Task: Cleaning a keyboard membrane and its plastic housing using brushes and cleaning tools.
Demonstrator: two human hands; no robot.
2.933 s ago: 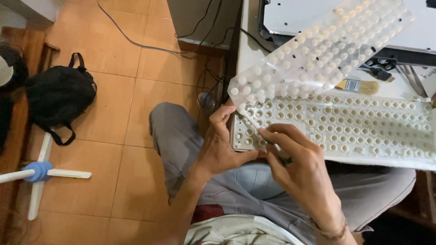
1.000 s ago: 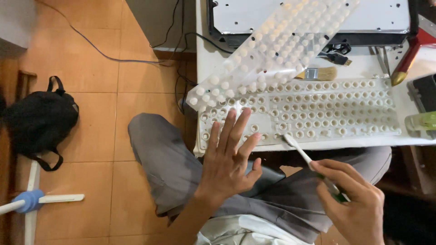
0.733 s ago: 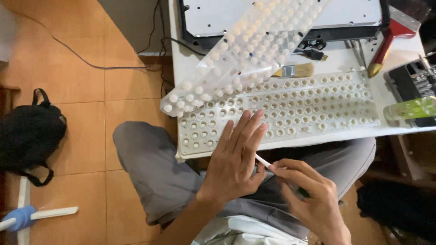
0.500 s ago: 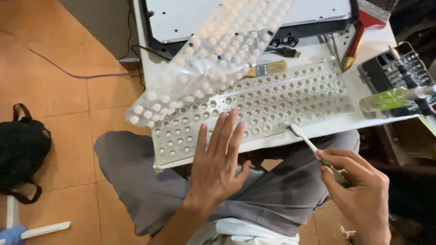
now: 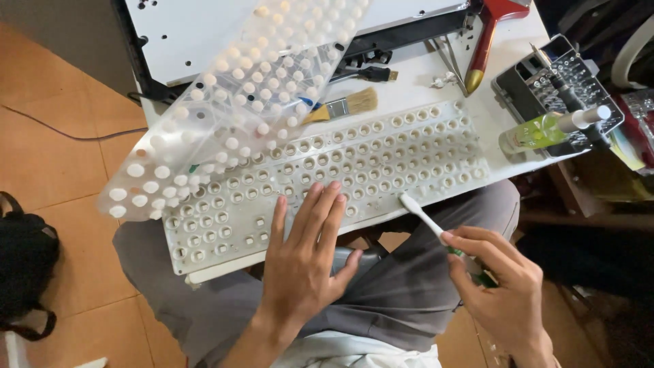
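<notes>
I see the white keyboard frame (image 5: 327, 184) lying aslant, its near edge hanging off the table (image 5: 436, 82) over the lap. My left hand (image 5: 303, 262) lies flat, fingers spread open, holding nothing, pressing the frame's near edge. My right hand (image 5: 507, 293), off the frame's near right corner, keeps a closed grip on a white toothbrush (image 5: 426, 218), its head touching that edge. A dotted clear membrane sheet (image 5: 238, 102) overlaps the frame's far left. Beyond the frame lies a paintbrush (image 5: 340, 107); right of it, a green bottle (image 5: 545, 129) crowds the room.
</notes>
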